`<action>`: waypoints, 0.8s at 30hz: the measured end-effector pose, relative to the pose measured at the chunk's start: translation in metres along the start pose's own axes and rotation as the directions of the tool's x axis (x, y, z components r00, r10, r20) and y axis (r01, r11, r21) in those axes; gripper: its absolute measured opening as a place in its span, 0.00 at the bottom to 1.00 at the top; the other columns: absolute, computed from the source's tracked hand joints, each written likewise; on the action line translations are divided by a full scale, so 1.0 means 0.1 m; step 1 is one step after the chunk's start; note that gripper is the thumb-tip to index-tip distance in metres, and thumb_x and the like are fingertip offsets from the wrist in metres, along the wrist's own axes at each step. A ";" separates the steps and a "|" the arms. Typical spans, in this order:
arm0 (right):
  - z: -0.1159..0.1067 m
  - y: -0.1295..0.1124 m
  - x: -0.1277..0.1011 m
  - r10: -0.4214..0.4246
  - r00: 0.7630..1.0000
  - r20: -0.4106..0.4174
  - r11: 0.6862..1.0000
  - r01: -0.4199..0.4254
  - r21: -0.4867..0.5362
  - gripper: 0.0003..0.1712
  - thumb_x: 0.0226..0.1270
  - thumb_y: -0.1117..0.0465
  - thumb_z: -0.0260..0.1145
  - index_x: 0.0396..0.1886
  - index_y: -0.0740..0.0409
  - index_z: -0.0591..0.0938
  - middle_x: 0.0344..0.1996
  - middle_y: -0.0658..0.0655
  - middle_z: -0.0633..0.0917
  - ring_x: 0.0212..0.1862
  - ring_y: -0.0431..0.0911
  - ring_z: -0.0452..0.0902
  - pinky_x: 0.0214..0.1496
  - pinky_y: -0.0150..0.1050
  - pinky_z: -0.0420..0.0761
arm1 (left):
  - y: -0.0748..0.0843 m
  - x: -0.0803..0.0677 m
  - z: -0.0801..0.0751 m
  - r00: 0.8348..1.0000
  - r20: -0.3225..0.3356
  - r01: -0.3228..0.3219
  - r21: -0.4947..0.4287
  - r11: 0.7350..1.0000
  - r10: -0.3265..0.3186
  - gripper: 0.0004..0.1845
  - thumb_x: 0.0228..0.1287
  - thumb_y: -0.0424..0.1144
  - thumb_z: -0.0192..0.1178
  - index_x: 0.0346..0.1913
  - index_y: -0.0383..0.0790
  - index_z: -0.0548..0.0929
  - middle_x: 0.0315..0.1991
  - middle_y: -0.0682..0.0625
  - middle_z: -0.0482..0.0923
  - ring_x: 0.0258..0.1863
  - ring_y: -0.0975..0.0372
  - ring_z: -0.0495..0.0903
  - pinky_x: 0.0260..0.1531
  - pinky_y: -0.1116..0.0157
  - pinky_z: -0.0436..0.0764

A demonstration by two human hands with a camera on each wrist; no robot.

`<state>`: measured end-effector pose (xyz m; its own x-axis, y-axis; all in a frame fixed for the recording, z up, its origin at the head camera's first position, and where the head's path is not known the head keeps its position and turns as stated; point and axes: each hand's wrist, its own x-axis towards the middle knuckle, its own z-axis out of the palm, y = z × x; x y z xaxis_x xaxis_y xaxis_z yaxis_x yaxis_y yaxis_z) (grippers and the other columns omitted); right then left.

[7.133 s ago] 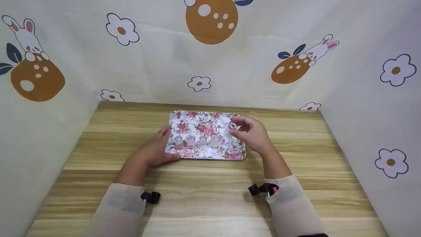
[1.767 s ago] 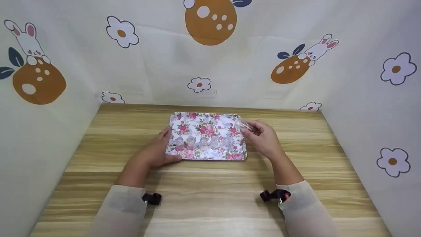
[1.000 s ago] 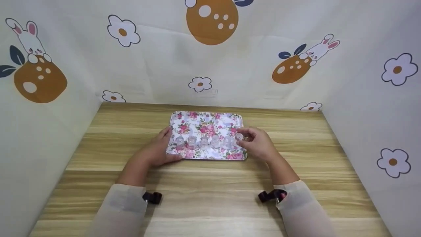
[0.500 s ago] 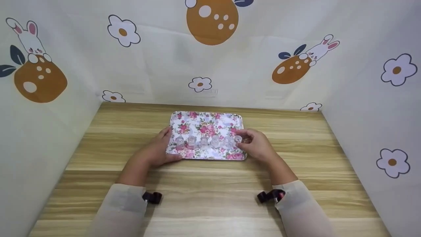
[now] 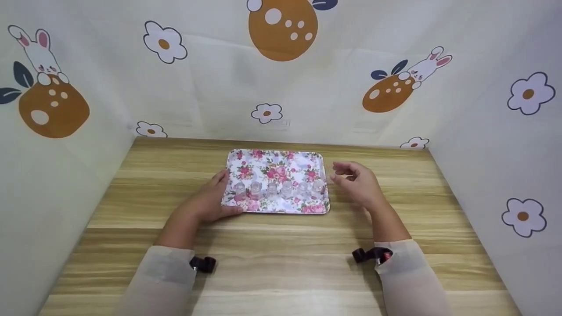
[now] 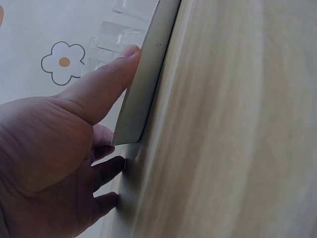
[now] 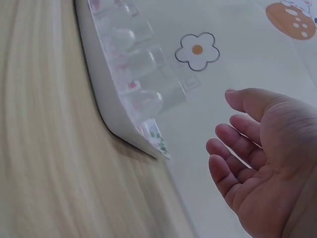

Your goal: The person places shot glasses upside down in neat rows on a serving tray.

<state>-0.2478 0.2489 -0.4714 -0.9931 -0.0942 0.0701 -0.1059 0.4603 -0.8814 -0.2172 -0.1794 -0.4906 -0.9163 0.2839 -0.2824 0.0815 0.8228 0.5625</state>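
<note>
A flower-patterned tray lies on the table, and its pale side wall shows in the left wrist view. Several small clear cups stand in a row along its front half; the rightmost cup is near the right rim. My left hand holds the tray's left front corner, thumb over the front rim and fingers along the left side. Just right of the tray, my right hand is in the air, fingers loosely bent and nothing in them. The right wrist view shows that hand apart from the cups.
The wood-grain table extends around the tray. Pale fabric walls with rabbit, fruit and flower prints enclose it at the back and both sides. A black camera mount sits at the left cuff, another mount at the right cuff.
My right hand has added cups to the row, let go of the last one at its right end, and drawn back to the right. The left hand has stayed on the tray.
</note>
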 end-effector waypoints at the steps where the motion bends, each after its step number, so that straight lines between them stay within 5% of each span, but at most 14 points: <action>1: -0.03 0.01 0.00 0.000 1.000 -0.010 1.000 0.000 0.008 0.26 0.71 0.57 0.76 0.65 0.60 0.85 0.61 0.65 0.87 0.59 0.51 0.83 0.55 0.25 0.82 | 0.00 0.00 0.00 1.000 -0.001 0.000 -0.002 1.000 0.000 0.70 0.63 0.67 0.73 0.88 0.41 0.36 0.91 0.44 0.31 0.88 0.37 0.42 0.86 0.40 0.52; 10: -0.19 0.11 0.04 -0.011 0.996 -0.090 0.999 0.015 0.037 0.23 0.71 0.61 0.75 0.63 0.65 0.86 0.60 0.70 0.87 0.51 0.36 0.83 0.55 0.25 0.83 | -0.03 0.01 0.01 0.999 -0.002 -0.048 0.034 0.998 0.048 0.68 0.66 0.67 0.70 0.87 0.35 0.37 0.90 0.41 0.32 0.87 0.35 0.43 0.86 0.39 0.53; 16: -0.21 0.12 0.05 0.007 0.994 -0.108 1.000 -0.005 0.014 0.23 0.73 0.59 0.73 0.64 0.63 0.85 0.60 0.68 0.87 0.54 0.41 0.83 0.57 0.28 0.83 | -0.03 0.00 0.00 0.998 -0.014 -0.057 0.029 0.998 0.058 0.68 0.65 0.66 0.71 0.87 0.34 0.38 0.90 0.40 0.33 0.87 0.36 0.43 0.86 0.40 0.52; 24: -0.21 0.05 0.05 -0.006 0.992 -0.130 0.975 -0.023 -0.219 0.36 0.76 0.45 0.70 0.76 0.55 0.76 0.72 0.63 0.80 0.75 0.60 0.74 0.76 0.60 0.77 | 0.04 -0.01 -0.06 0.986 -0.148 -0.067 0.051 0.996 0.074 0.66 0.65 0.72 0.67 0.88 0.39 0.42 0.91 0.44 0.32 0.88 0.38 0.43 0.86 0.38 0.53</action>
